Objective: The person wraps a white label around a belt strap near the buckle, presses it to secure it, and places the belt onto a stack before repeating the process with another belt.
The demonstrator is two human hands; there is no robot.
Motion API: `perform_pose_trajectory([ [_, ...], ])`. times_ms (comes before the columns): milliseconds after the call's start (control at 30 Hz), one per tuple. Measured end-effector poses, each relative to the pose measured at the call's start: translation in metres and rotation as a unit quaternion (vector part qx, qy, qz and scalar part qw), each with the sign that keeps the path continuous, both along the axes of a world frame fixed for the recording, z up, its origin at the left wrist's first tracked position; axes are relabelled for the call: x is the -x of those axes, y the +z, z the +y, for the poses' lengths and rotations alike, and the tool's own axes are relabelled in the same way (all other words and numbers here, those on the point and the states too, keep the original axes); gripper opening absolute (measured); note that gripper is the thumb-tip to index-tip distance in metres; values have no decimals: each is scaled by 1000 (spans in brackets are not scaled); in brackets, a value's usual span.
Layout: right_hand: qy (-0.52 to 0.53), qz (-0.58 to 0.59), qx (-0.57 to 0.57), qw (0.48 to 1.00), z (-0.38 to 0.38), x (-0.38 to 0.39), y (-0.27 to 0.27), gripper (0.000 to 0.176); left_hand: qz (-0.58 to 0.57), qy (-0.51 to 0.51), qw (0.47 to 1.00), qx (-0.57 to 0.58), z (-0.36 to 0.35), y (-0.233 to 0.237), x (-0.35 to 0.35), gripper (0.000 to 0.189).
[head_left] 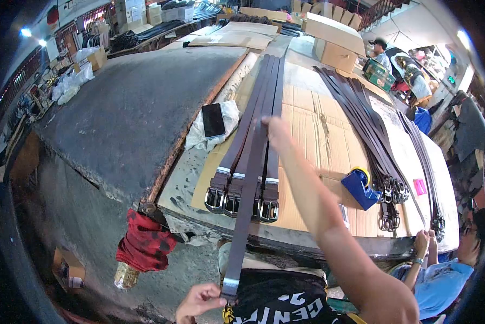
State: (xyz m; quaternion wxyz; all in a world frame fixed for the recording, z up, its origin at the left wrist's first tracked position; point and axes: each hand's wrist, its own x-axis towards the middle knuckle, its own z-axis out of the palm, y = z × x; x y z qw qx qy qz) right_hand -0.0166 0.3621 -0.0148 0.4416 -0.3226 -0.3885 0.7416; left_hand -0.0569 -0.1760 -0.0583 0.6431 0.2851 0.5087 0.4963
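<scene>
Tables fill most of what I see through the head camera: a dark table [140, 108] on the left and a pale, stained worktable [185, 186] on the right. A flat cardboard sheet [307, 124] covers the worktable's middle, and a cardboard box [339, 46] sits at the far right. At the near right, another person in a blue shirt [442, 289] has both hands at the table edge, beside the buckle end of a narrow bunch of belts [419, 146]. A wider bunch [355, 116] lies left of that one, its buckles toward the near side. Further left, a row of dark belts [266, 81] runs from far to near, buckles also at the near end. Red cloth [148, 243] hangs in a bundle at the near left.

One belt [246, 221] stretches lengthwise over that row, its near end past the table edge, in front of my worker's black shirt [280, 291]. The right hand [276, 132] has it in a narrow pinch further up, above the row. The left hand [203, 302] pinches its near end, just below a pale band; I cannot tell if a buckle is there.

A blue tape dispenser [361, 189] stands right of the right forearm, a phone [214, 120] lies on white plastic [230, 116] left of the row, and a small pink item [420, 187] rests between the right-hand bunches.
</scene>
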Motion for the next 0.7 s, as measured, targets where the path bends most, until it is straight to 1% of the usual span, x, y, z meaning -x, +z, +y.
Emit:
perform_pose_trajectory([
  [33, -20, -33, 26, 999, -14, 3, -12, 14, -11, 0, 1000, 24, -10, -1, 1, 19],
  [67, -19, -69, 8, 997, -15, 7, -19, 12, -19, 7, 1000, 6, -22, -11, 3, 16],
  [133, -15, -137, -25, 990, -20, 15, -34, 9, -32, 22, 999, -28, -30, -9, 7, 21],
  [167, -35, -171, -36, 984, -15, 18, -36, 7, -54, 30, 998, -31, -35, -7, 8, 14],
  [200, -33, -180, -54, 982, -7, 22, -40, 7, -44, 48, 998, -13, -25, 7, 5, 11],
  [267, -28, -200, -96, 975, 20, 30, -56, 7, -27, 84, 996, 16, -9, 21, 0, 17],
  [300, -36, -219, -106, 969, 39, 34, -69, 7, -42, 41, 998, -27, -8, 9, 6, 13],
  [400, -22, -216, -90, 972, 56, 34, -58, 10, -85, 54, 993, -59, 30, 13, -8, 13],
  [500, 1, -202, -59, 978, 41, 27, -24, 26, -139, 83, 984, -79, 64, 17, -18, 9],
  [600, 10, -228, -115, 967, 51, 26, -26, 37, -164, 114, 975, -94, 92, 21, -22, 7],
  [700, -9, -304, -162, 939, 27, 21, -13, 42, -155, 128, 976, -83, 120, 33, -23, 6],
])
